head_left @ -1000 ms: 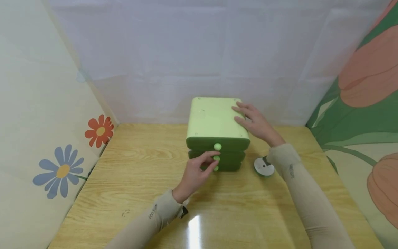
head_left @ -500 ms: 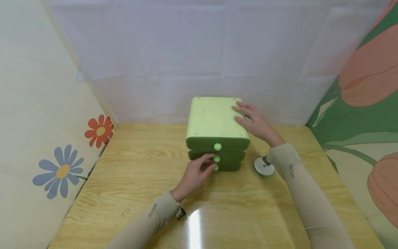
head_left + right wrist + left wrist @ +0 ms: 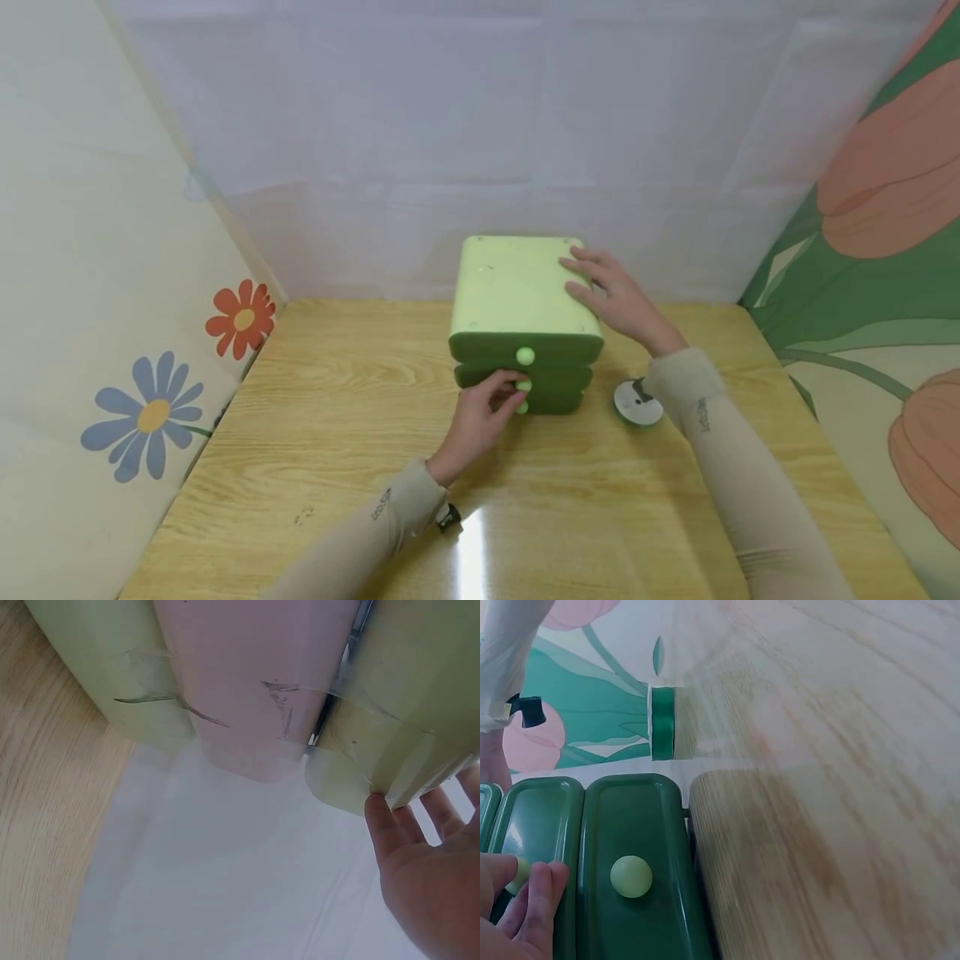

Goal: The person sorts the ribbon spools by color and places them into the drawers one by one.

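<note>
A small chest of drawers [image 3: 517,283] stands on the table, with a light green top, dark green drawer fronts and round pale knobs. My left hand [image 3: 480,417] is at its front, thumb and fingers pinching the middle drawer's knob [image 3: 517,877]. Beside that, the bottom drawer's knob [image 3: 631,877] shows untouched in the left wrist view. My right hand [image 3: 618,300] rests on the top's right edge with fingers spread. From the right wrist, the chest's side appears as green and pink sections, with my fingertips [image 3: 377,802] against the top one.
A spool of green ribbon [image 3: 637,403] with a white face lies on the table [image 3: 360,367] to the right of the chest, near the right sleeve. A white sheet [image 3: 405,150] hangs behind, and flower-printed panels stand at both sides.
My left fingers have drawn in around the middle knob, after standing looser about it. My right hand stays in place on the chest's top, and the drawers look unmoved.
</note>
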### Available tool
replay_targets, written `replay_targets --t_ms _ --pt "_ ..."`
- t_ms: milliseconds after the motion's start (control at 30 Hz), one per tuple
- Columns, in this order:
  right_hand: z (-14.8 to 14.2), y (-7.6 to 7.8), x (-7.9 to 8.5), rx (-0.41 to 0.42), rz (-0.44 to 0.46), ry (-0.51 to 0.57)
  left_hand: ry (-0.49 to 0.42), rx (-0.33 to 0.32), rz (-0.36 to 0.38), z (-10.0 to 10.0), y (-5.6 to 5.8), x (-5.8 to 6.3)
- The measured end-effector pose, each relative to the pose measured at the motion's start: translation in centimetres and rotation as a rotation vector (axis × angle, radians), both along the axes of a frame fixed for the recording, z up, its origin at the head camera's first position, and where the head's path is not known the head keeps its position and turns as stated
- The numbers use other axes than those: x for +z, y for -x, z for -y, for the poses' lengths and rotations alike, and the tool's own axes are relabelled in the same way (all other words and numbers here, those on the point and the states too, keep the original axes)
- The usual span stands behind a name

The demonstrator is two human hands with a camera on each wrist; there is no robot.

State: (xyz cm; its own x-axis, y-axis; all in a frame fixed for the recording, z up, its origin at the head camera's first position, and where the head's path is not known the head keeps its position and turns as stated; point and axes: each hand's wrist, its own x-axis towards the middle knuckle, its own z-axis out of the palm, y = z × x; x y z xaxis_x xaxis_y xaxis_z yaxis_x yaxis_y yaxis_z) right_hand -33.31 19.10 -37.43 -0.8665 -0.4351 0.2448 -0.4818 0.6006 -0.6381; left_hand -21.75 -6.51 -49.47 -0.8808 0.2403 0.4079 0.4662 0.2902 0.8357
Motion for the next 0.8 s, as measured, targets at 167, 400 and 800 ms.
replay_targets --t_ms 167,400,800 --pt "0.0 -0.05 -0.01 0.004 0.004 0.01 0.003 0.002 0.012 -0.03 0.05 -0.13" --pt "0.08 -0.1 0.11 0.001 0.004 0.011 -0.016 0.003 -0.011 -0.05 0.08 -0.29" --pt "0.08 -0.21 -0.07 -0.002 0.012 0.019 -0.022 -0.01 -0.009 0.09 -0.55 -0.34"
